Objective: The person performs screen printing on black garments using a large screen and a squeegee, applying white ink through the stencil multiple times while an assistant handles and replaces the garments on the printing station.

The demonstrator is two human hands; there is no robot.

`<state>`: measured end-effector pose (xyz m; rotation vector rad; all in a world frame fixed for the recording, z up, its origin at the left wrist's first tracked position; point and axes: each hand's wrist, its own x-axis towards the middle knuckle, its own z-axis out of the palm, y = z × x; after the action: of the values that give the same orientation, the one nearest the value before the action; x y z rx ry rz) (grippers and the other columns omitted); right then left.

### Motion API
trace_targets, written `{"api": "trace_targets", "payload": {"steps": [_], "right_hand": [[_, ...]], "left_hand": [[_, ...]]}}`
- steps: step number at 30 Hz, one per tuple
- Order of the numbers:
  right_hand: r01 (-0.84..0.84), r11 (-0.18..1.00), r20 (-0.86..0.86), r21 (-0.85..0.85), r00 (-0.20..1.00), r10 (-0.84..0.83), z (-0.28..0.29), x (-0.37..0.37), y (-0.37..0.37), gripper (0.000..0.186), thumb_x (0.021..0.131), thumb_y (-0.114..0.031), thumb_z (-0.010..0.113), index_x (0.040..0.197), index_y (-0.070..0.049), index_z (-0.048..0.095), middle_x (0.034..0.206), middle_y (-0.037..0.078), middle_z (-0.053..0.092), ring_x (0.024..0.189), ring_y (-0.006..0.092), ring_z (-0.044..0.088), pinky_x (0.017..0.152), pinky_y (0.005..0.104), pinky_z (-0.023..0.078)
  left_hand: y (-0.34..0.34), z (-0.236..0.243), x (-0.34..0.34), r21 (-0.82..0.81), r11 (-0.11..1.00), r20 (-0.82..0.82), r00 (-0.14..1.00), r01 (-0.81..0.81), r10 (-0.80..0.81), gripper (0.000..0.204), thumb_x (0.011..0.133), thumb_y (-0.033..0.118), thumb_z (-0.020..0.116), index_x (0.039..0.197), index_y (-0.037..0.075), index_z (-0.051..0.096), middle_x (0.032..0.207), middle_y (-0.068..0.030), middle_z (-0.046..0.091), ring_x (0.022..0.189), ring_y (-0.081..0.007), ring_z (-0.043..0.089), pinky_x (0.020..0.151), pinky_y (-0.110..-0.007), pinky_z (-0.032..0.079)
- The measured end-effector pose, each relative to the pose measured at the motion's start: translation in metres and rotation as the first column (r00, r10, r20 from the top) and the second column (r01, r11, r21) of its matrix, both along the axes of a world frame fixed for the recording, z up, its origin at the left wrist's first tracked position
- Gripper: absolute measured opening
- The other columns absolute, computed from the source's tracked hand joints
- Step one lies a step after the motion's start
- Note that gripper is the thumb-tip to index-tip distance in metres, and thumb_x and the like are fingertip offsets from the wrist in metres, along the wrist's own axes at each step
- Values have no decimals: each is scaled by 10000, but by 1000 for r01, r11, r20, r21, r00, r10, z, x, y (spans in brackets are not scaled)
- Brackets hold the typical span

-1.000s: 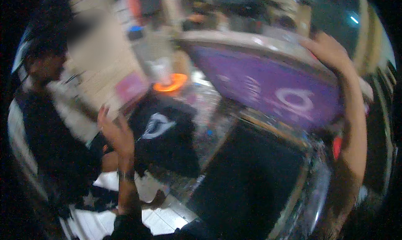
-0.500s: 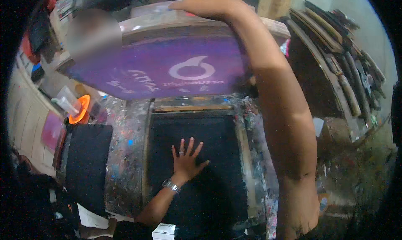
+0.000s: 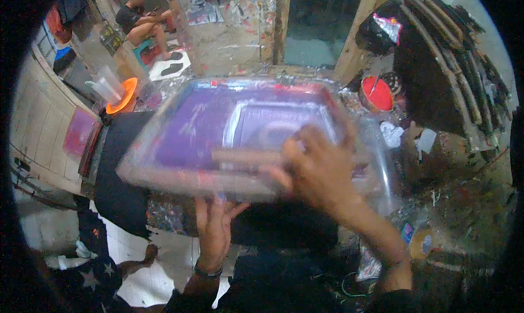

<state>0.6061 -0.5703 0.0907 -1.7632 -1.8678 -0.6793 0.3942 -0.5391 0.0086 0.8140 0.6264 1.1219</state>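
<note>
A screen printing frame (image 3: 158,179) with purple mesh hangs tilted over the table, its near rim toward me and blurred by motion. My left hand (image 3: 214,231) is at that near rim from below, fingers spread against it, fingertips partly hidden. Over the mesh, my right hand (image 3: 319,171) is closed round what looks like the wooden handle of a squeegee (image 3: 243,156); motion smears its fingers. Pale marks show on the purple mesh (image 3: 188,122). Beneath the frame lies a black sheet (image 3: 284,225), mostly covered.
Left of the frame lies another black panel (image 3: 117,149), with an orange bowl (image 3: 128,89) beyond. A red tub (image 3: 376,92) and crumpled white cloth (image 3: 390,133) are at the right, below stacked wooden bars (image 3: 458,56). One person (image 3: 136,18) sits far back; a starry sleeve (image 3: 93,280) shows lower left.
The raised frame has come down toward me over the black sheet. My left hand has left the sheet for the near rim. My right hand has moved from the frame's top to the squeegee.
</note>
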Motion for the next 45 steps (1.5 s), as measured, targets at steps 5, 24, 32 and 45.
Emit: {"api": "trace_targets", "payload": {"steps": [5,24,32,45], "right_hand": [[-78,779,-188,-622,981,-51,-61,4,5,339,734,-371,716,907,-120,568,728,121,651,684,310,661,592,425,485],[-114,549,-102,-828,993,53,-121,64,75,351,838,-355,624,1098,-127,563,846,154,659,741,334,659,646,462,501],[46,794,12,-606,999,-48,-105,101,173,314,834,-366,625,1024,-120,579,744,114,656,729,345,652,594,492,477],[-217,673,-41,-707,963,267,-126,73,92,320,804,-333,622,1064,-146,619,731,95,671,591,290,646,533,448,498]], "left_hand": [[-8,-58,-32,-281,956,-182,973,84,-139,304,990,133,478,1228,-49,426,1123,-151,557,995,-258,628,888,-437,555],[5,-98,-59,-428,844,-416,759,322,-501,373,1017,254,434,1204,-66,404,963,-228,650,831,-267,679,727,-349,569],[9,-90,-52,-509,811,-409,748,289,-523,396,1027,260,399,1200,-96,407,987,-236,651,853,-265,677,759,-349,565],[16,-90,-58,-498,793,-400,718,352,-569,402,1030,279,389,1204,-83,408,1013,-233,647,875,-281,677,786,-357,559]]}}
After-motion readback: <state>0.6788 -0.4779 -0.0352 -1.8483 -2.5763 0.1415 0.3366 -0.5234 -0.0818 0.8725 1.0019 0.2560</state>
